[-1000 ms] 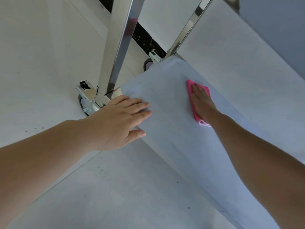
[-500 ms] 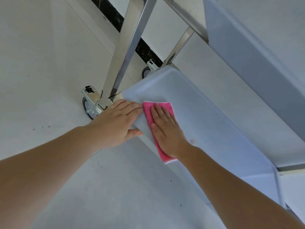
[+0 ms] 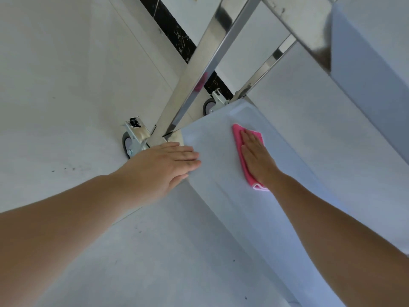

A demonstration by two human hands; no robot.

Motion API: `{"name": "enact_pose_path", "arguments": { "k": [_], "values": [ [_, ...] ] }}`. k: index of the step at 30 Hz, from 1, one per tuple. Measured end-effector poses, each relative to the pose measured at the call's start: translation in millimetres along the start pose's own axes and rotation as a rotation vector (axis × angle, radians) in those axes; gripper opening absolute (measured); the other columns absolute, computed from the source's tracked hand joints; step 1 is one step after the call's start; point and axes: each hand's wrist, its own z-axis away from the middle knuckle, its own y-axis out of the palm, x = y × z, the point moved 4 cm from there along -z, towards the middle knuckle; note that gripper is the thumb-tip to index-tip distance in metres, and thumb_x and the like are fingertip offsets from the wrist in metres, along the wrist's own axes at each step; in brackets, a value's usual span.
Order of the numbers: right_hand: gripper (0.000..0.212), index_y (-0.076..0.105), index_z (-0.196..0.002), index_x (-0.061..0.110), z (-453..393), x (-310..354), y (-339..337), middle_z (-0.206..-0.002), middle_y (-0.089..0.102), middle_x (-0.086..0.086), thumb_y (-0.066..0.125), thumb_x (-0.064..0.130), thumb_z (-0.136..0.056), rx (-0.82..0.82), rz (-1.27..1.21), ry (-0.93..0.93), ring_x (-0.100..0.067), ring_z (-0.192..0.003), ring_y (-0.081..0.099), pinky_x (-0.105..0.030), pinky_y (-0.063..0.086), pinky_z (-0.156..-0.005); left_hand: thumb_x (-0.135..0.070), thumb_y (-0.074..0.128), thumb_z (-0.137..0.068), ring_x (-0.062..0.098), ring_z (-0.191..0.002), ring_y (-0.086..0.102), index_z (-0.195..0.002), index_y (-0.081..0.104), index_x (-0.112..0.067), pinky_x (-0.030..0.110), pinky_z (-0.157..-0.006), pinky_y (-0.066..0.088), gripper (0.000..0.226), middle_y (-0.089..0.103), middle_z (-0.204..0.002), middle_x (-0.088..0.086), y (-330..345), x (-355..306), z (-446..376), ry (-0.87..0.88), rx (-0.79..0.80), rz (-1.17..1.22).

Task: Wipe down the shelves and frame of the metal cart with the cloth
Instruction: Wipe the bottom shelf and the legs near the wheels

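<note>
So the pink cloth [image 3: 242,151] is folded into a long strip, lying flat on the cart's bottom shelf [image 3: 221,171] toward the far end, its long side running roughly near-to-far. The right hand [image 3: 257,158] sits right on top, fingers straight, pressing it down and pointing at the far corner. The left hand [image 3: 163,167] is flat too, fingers out, resting on the shelf's left edge by the shiny upright post [image 3: 199,69], well apart from the cloth. Looks like the right hand's stroke, with unwiped shelf stretching nearer along that same axis.
</note>
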Motion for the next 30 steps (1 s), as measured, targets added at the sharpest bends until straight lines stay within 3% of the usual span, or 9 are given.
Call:
{"name": "enact_pose_path", "arguments": {
  "k": [5, 11, 14, 18, 23, 27, 30],
  "values": [
    [0.051, 0.002, -0.149, 0.014, -47, -36, -2, -0.158, 0.002, -0.005, 0.014, 0.028, -0.101, -0.001, 0.000, 0.123, -0.016, -0.145, 0.000, -0.036, 0.002, -0.119, -0.014, 0.065, -0.085, 0.019, -0.113, 0.060, -0.112, 0.067, -0.015, 0.044, -0.101, 0.042, 0.028, 0.066, -0.117, -0.001, 1, 5, -4, 0.033, -0.104, 0.029],
    [0.050, 0.007, -0.149, 0.011, -99, -59, -8, -0.158, 0.008, -0.007, 0.014, 0.024, -0.101, -0.031, -0.029, 0.233, -0.019, -0.145, 0.006, -0.039, 0.009, -0.119, -0.022, 0.056, -0.085, 0.013, -0.109, 0.062, -0.108, 0.070, -0.019, 0.028, -0.098, 0.043, 0.027, 0.068, -0.113, -0.005, 2, 10, -4, 0.079, -0.154, 0.087],
    [0.051, 0.008, -0.149, 0.007, -118, -64, -11, -0.158, 0.008, -0.010, 0.017, 0.021, -0.101, -0.038, -0.024, 0.252, -0.022, -0.145, 0.007, -0.040, 0.009, -0.119, -0.027, 0.045, -0.089, 0.011, -0.111, 0.060, -0.109, 0.069, -0.021, 0.027, -0.099, 0.041, 0.032, 0.067, -0.114, -0.007, 5, 11, -2, 0.068, -0.165, 0.117],
    [0.052, 0.008, -0.149, 0.016, -140, -61, -20, -0.157, 0.013, -0.008, 0.014, 0.028, -0.099, -0.067, -0.074, 0.307, -0.024, -0.144, 0.012, -0.039, 0.009, -0.118, -0.025, 0.045, -0.088, 0.012, -0.111, 0.060, -0.109, 0.070, -0.019, 0.028, -0.101, 0.038, 0.032, 0.067, -0.114, -0.006, 7, 12, -3, 0.067, -0.179, 0.153],
    [0.050, 0.015, -0.148, 0.012, -153, -51, -21, -0.157, 0.016, -0.006, 0.020, 0.025, -0.099, -0.081, -0.216, 0.312, -0.022, -0.143, 0.014, -0.042, 0.013, -0.118, -0.021, 0.056, -0.087, 0.012, -0.113, 0.059, -0.109, 0.070, -0.019, 0.028, -0.100, 0.040, 0.026, 0.067, -0.115, -0.007, 8, 12, -2, 0.059, -0.182, 0.168],
    [0.048, 0.019, -0.147, 0.016, -149, -36, -20, -0.156, 0.017, -0.002, 0.025, 0.023, -0.100, -0.107, -0.355, 0.221, -0.017, -0.143, 0.015, -0.039, 0.015, -0.117, -0.018, 0.060, -0.083, 0.013, -0.111, 0.061, -0.107, 0.071, -0.019, 0.036, -0.101, 0.041, 0.026, 0.067, -0.114, -0.005, 8, 13, -2, 0.078, -0.202, 0.151],
    [0.047, 0.022, -0.146, 0.016, -139, -20, -21, -0.155, 0.019, 0.000, 0.027, 0.020, -0.100, -0.143, -0.391, 0.121, -0.014, -0.143, 0.016, -0.036, 0.015, -0.118, -0.015, 0.066, -0.082, 0.013, -0.111, 0.061, -0.108, 0.070, -0.019, 0.028, -0.101, 0.039, 0.026, 0.067, -0.114, -0.006, 8, 14, -2, 0.083, -0.208, 0.146]
  ]
}}
